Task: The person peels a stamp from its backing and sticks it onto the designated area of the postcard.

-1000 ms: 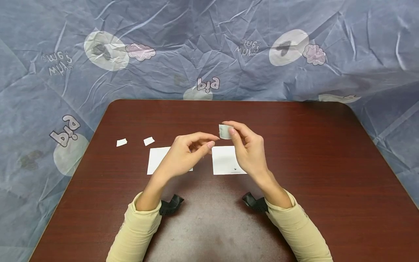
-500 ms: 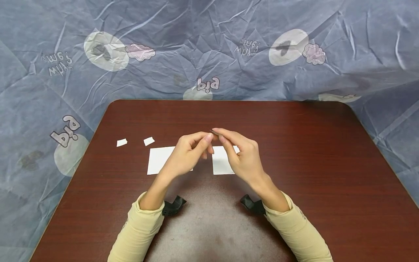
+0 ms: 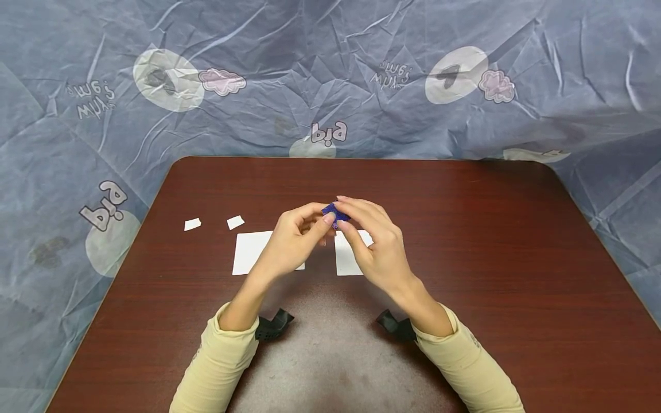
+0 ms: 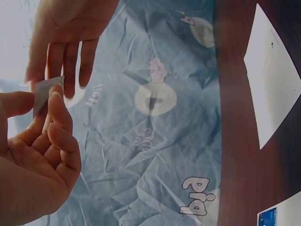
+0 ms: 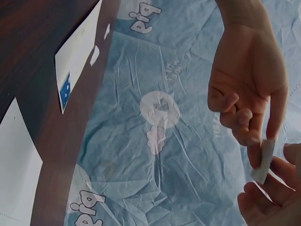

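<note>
A small blue stamp (image 3: pixel 329 209) with a pale back is held up above the table in the head view. My left hand (image 3: pixel 289 244) pinches it between thumb and forefinger; in the left wrist view the stamp's pale side (image 4: pixel 42 98) and jagged edge show. At its other side is my right hand (image 3: pixel 382 249), fingers mostly straight and reaching over the stamp, thumb apart from it in the right wrist view. Below lie two white cards, the left card (image 3: pixel 250 252) and the right card (image 3: pixel 348 256), each partly covered by a hand.
Two small white paper scraps, one (image 3: pixel 193 224) farther left than the other (image 3: pixel 235 222), lie on the brown table (image 3: pixel 490 246). A blue stamp (image 5: pixel 65 94) sits at the left card's corner. A patterned blue sheet (image 3: pixel 289 74) hangs behind the table.
The stamp was in my right hand, pale side showing, then edge-on between both hands. Now its blue face shows and the left fingers pinch it, the right fingers having loosened.
</note>
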Demonstrator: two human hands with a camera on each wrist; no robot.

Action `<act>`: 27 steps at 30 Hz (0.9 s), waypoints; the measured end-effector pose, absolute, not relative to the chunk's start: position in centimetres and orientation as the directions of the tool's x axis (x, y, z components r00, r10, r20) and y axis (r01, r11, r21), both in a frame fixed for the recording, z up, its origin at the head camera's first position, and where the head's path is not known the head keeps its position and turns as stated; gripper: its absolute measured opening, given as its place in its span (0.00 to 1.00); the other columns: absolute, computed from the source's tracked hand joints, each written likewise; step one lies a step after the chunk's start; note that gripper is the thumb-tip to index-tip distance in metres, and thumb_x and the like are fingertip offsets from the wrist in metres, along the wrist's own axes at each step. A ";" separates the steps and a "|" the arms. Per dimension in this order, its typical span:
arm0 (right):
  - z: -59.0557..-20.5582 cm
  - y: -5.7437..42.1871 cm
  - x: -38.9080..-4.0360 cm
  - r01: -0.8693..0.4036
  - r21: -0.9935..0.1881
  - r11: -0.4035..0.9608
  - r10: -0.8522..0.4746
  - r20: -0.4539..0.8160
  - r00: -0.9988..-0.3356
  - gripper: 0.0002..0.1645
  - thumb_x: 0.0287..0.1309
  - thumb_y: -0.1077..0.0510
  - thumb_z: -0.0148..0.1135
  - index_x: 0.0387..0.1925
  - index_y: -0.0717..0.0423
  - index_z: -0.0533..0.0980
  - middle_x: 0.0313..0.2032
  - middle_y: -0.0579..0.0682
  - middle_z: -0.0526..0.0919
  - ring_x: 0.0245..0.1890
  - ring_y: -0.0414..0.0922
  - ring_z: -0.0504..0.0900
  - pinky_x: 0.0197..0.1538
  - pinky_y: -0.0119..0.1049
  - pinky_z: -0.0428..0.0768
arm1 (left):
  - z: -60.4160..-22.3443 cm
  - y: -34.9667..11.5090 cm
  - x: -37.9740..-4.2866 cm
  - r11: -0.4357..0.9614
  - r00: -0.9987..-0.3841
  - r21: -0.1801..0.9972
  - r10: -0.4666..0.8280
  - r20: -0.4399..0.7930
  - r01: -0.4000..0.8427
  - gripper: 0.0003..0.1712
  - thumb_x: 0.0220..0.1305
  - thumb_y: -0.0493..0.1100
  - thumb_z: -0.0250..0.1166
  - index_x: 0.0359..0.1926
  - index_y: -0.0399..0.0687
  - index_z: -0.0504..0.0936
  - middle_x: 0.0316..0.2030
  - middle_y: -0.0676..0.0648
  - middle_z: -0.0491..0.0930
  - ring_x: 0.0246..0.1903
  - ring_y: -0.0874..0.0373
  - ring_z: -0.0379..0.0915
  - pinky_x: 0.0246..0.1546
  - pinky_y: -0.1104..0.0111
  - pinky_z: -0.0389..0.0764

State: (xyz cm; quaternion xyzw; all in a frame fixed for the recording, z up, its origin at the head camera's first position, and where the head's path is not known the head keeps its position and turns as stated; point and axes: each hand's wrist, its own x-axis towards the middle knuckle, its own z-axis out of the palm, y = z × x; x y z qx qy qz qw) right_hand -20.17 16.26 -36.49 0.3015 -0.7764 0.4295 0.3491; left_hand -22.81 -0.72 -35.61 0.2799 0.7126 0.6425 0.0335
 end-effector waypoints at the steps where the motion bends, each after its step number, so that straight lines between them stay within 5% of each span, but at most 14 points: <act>1: -36.4 16.3 -20.2 -0.767 -0.456 0.451 -0.164 0.803 -0.574 0.19 0.53 0.73 0.65 0.49 0.66 0.79 0.50 0.58 0.80 0.54 0.51 0.75 0.56 0.40 0.72 | -35.6 -0.7 -22.8 0.016 -0.838 0.935 0.448 0.310 0.355 0.11 0.69 0.35 0.56 0.47 0.32 0.78 0.31 0.41 0.81 0.29 0.55 0.79 0.31 0.63 0.80; 13: -36.5 16.9 -20.9 -0.781 -0.381 0.495 -0.203 0.823 -0.530 0.27 0.41 0.70 0.75 0.48 0.66 0.79 0.45 0.57 0.82 0.50 0.52 0.76 0.57 0.42 0.69 | -35.6 -1.0 -22.8 0.070 -0.829 0.918 0.462 0.316 0.389 0.13 0.72 0.38 0.51 0.46 0.34 0.79 0.36 0.45 0.80 0.36 0.58 0.74 0.41 0.64 0.75; 27: -36.3 16.8 -20.7 -0.782 -0.285 0.555 -0.197 0.868 -0.456 0.24 0.41 0.69 0.75 0.45 0.64 0.81 0.39 0.54 0.79 0.43 0.53 0.75 0.52 0.43 0.71 | -35.7 -1.0 -22.9 -0.033 -0.832 0.989 0.536 0.141 0.146 0.16 0.71 0.40 0.50 0.45 0.29 0.77 0.32 0.50 0.77 0.37 0.57 0.71 0.35 0.67 0.71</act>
